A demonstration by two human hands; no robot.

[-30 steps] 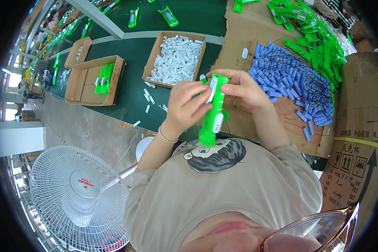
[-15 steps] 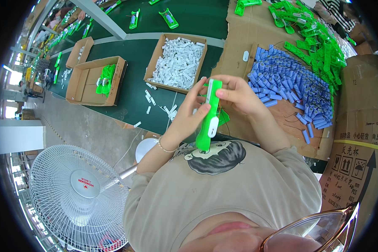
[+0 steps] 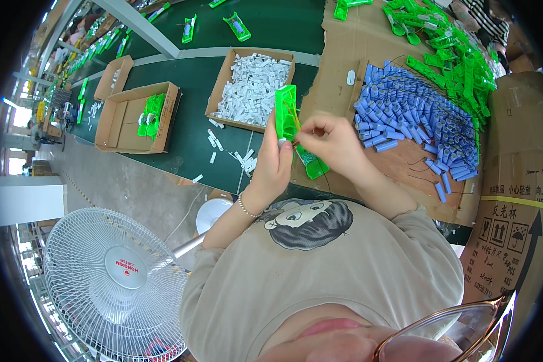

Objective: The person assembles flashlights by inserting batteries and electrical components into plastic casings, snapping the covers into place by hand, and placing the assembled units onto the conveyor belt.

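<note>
My left hand [image 3: 273,168] grips an open green plastic housing [image 3: 285,99], its hollow side turned toward the right. Thin yellowish and reddish wires [image 3: 292,112] run along the inside of it. At the housing's lower end, the fingers of my right hand [image 3: 335,145] are pinched together on the wires. A small white part [image 3: 282,142] shows beside my left thumb. Just below my right fingers, another green piece [image 3: 315,168] lies on the cardboard, partly covered by the hand.
A carton of small white parts [image 3: 253,87] stands ahead, with loose ones scattered beside it. Blue cylindrical cells [image 3: 398,111] with wires are heaped at right, green housings [image 3: 446,54] behind them. Another carton [image 3: 117,123] holds green pieces. A fan [image 3: 117,283] stands at lower left.
The green housing has been turned so its hollow, wired side shows, and it has moved up and left. My right hand has let go of its upper part and moved down to the wires.
</note>
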